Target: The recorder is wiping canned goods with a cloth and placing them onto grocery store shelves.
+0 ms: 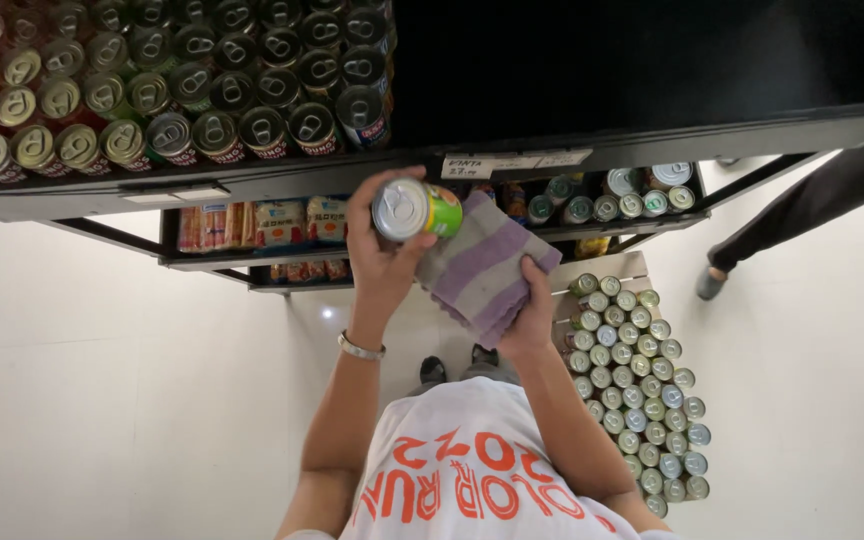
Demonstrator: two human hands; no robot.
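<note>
My left hand [380, 262] clamped on a green-labelled metal drink can [414, 209], long axis level, pull-tab top facing 9 o'clock, my right hand [530, 312] gripping a folded purple-striped cloth [482, 265] at its 4 o'clock

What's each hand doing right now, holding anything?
Left hand: closed around a green can, lid facing the camera.
Right hand: closed on a folded purple striped cloth, which touches the can.
</note>
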